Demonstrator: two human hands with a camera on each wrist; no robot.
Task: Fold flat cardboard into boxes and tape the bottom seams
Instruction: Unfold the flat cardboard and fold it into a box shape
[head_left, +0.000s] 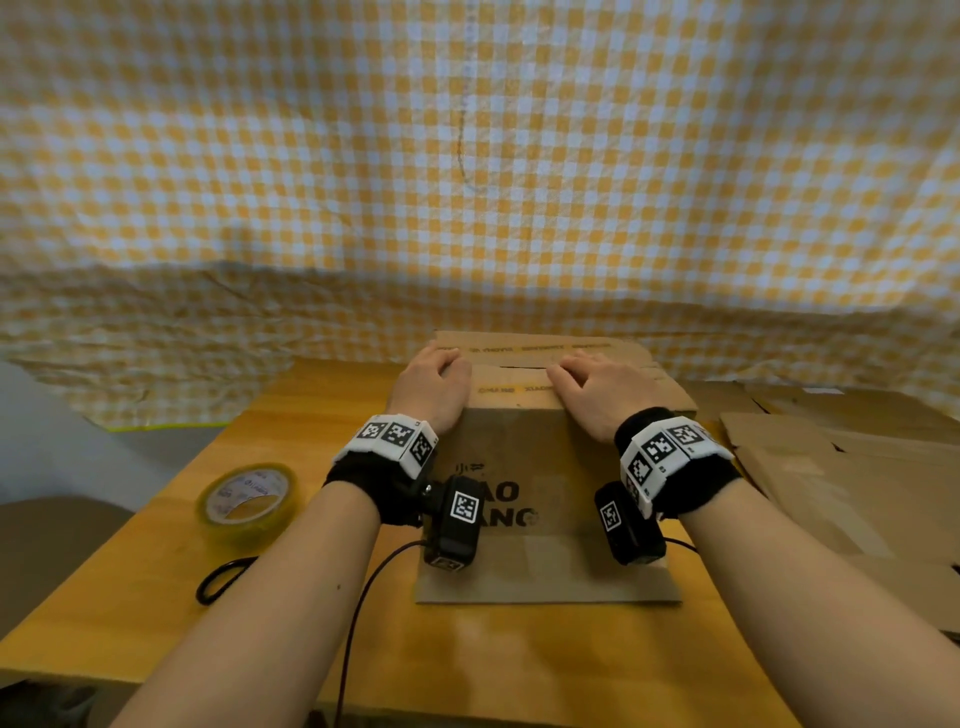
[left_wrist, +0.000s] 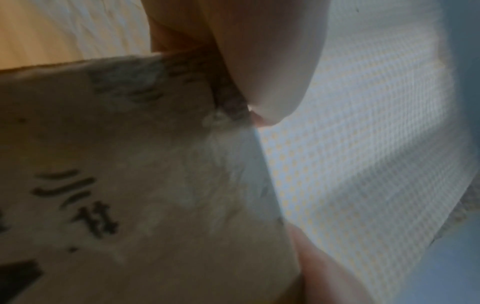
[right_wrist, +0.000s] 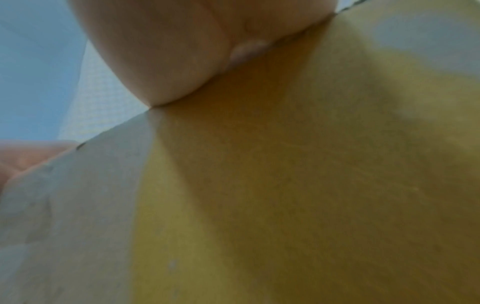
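A brown cardboard box (head_left: 519, 467) with black print stands on the wooden table (head_left: 467, 649), its top flaps folded inward. My left hand (head_left: 434, 382) sits on the box's top left corner, its fingers curled over a flap (head_left: 498, 387) that carries orange print. In the left wrist view its thumb (left_wrist: 265, 61) lies against the printed cardboard (left_wrist: 130, 164). My right hand (head_left: 592, 387) rests on the top right with fingers fairly straight, pressing the flap down. The right wrist view shows that hand (right_wrist: 161, 51) touching plain cardboard (right_wrist: 285, 185). A roll of clear tape (head_left: 247, 501) lies at the left.
A stack of flat cardboard sheets (head_left: 841, 467) lies on the table at the right. A black elastic loop (head_left: 223, 579) rests near the tape. A yellow checked cloth (head_left: 467, 182) hangs behind the table. Cables run from both wrist cameras.
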